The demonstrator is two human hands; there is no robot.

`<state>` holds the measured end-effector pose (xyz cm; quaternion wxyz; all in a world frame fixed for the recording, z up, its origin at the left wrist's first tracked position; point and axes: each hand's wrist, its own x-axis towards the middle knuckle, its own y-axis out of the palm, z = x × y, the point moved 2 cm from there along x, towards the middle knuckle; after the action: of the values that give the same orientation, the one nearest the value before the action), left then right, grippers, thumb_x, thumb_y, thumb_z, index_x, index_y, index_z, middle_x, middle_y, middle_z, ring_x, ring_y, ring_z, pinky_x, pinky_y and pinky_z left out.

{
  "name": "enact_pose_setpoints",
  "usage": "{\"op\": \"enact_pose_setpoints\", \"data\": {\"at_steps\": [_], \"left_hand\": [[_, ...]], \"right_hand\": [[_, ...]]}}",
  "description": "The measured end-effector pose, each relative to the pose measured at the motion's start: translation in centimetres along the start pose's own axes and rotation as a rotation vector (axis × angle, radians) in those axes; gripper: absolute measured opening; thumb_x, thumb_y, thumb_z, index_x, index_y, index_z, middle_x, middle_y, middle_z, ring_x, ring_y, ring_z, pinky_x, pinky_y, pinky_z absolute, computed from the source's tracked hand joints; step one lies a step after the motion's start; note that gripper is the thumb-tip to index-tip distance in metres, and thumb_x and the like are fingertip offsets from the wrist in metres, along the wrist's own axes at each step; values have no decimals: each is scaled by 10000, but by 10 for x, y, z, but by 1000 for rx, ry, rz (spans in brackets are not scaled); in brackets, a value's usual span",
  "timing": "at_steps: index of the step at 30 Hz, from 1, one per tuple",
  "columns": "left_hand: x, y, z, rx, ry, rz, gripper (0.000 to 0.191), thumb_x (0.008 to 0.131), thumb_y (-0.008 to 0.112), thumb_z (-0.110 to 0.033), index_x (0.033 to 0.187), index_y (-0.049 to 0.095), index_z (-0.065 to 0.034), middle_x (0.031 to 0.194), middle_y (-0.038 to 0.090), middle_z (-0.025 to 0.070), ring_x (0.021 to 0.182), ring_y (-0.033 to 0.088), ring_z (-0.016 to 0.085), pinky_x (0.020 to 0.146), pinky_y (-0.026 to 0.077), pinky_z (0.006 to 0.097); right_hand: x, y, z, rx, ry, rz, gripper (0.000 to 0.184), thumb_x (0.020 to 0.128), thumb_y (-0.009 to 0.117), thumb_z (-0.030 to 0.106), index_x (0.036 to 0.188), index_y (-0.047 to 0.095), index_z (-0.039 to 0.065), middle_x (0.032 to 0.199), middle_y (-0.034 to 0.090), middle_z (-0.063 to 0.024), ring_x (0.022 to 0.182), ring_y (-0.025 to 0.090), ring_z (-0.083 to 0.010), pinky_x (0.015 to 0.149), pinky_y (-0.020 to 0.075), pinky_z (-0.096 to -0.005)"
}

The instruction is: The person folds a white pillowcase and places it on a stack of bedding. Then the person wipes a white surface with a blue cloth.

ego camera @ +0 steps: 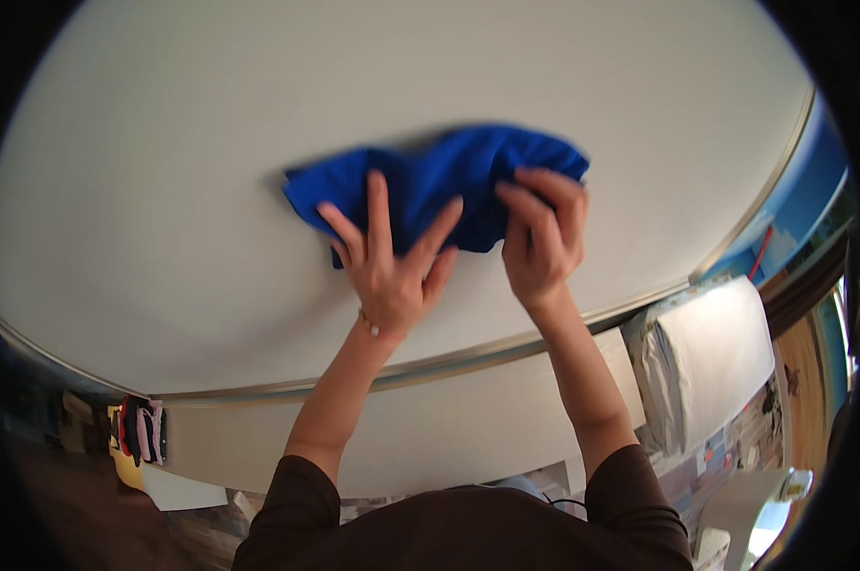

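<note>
A blue cloth garment or piece of fabric (pixel 430 178) lies spread and wrinkled on a large white board-like surface (pixel 187 214). My left hand (pixel 391 264), with a beaded bracelet at the wrist, rests on the cloth's left part with its fingers spread. At the cloth's right part is my right hand (pixel 546 232), its fingers bent and their tips at the fabric. Whether those fingertips pinch the cloth cannot be made out, as the hand is slightly blurred.
Below the board's metal-edged near rim runs a pale flat surface (pixel 466 421). Folded white bedding (pixel 719 357) lies at the right. Several folded clothes (pixel 143 432) stand at the lower left. A white piece of furniture (pixel 740 510) is at the lower right.
</note>
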<state>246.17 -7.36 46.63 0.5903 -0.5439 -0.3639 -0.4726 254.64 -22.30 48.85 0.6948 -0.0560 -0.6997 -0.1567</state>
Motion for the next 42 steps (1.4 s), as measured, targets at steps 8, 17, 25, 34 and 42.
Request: {"op": "enact_pose_setpoints", "data": {"at_steps": [8, 17, 25, 34, 42], "left_hand": [[-64, 62, -10, 252, -68, 197, 544, 852, 587, -494, 1331, 607, -238, 1436, 474, 205, 1290, 390, 532, 970, 319, 610], [66, 44, -21, 187, -119, 61, 684, 865, 602, -410, 1454, 452, -95, 1527, 329, 255, 1380, 261, 555, 1011, 298, 598], [48, 69, -35, 233, -93, 103, 624, 869, 584, -378, 1428, 487, -119, 1527, 355, 218, 1390, 288, 506, 1027, 285, 593], [67, 79, -57, 123, -67, 87, 701, 843, 636, -439, 1459, 464, -151, 1522, 362, 226, 1363, 316, 533, 1017, 300, 586], [92, 100, -91, 164, 46, 131, 644, 863, 598, -462, 1458, 469, -252, 1543, 377, 113, 1375, 353, 442, 984, 325, 531]], "right_hand": [[-75, 20, -17, -136, 10, 120, 355, 736, 754, 43, 1080, 731, 130, 1078, 603, -64, 963, 536, -259, 836, 459, -357], [37, 22, -44, -12, -70, -16, 399, 689, 639, -32, 1053, 745, 93, 964, 604, -78, 863, 566, -239, 770, 459, -360], [25, 13, -52, -197, -41, -25, 347, 764, 587, 109, 1051, 767, 181, 954, 636, -13, 838, 560, -173, 821, 364, -315], [21, -20, -85, -215, -87, -14, 303, 737, 648, 34, 998, 763, 138, 910, 638, -34, 818, 581, -192, 822, 382, -345], [19, -38, -116, -227, 16, -101, 282, 796, 604, -2, 1013, 741, 112, 939, 652, -73, 825, 594, -237, 765, 433, -368]]}}
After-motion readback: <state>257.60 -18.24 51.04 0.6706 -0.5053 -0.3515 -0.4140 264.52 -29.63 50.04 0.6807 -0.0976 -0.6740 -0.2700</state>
